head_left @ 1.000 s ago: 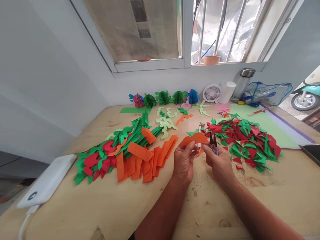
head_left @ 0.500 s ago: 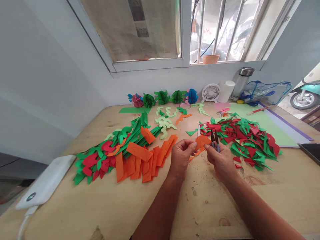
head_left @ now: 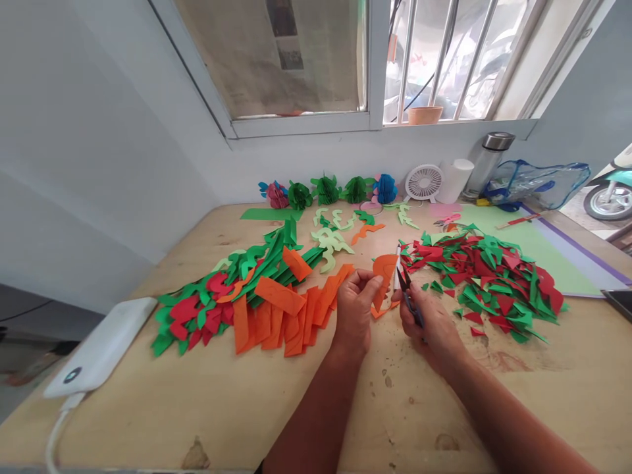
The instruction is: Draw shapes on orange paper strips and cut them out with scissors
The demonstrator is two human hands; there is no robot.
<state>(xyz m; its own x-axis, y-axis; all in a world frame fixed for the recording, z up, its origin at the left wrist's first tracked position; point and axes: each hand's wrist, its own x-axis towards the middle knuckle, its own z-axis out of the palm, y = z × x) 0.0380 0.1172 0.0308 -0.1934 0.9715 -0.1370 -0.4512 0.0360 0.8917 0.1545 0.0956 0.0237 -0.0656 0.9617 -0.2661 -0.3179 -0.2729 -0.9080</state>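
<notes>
An orange paper piece (head_left: 384,271) with drawn lines is pinched in my left hand (head_left: 356,304). My right hand (head_left: 428,327) is closed around small dark scissors (head_left: 411,299), whose blades point up and left beside the paper's right edge. Another orange scrap (head_left: 382,312) lies on the table just below the held piece. A white pen (head_left: 397,263) lies behind the scissor tips. Folded orange papers (head_left: 296,322) are stacked to the left of my left hand. To the right of my right hand is a heap of red and green scraps (head_left: 488,270).
Green and red cut shapes (head_left: 197,309) and a white power bank (head_left: 101,349) are on the left. Honeycomb paper figures (head_left: 326,189), a small fan (head_left: 423,182) and a bottle (head_left: 486,164) line the wall. A phone (head_left: 619,304) sits at the right edge.
My right hand has turned the scissors from upright to a leftward tilt and drawn away from the paper, which it was touching. My left hand keeps its hold. The view has shifted slightly.
</notes>
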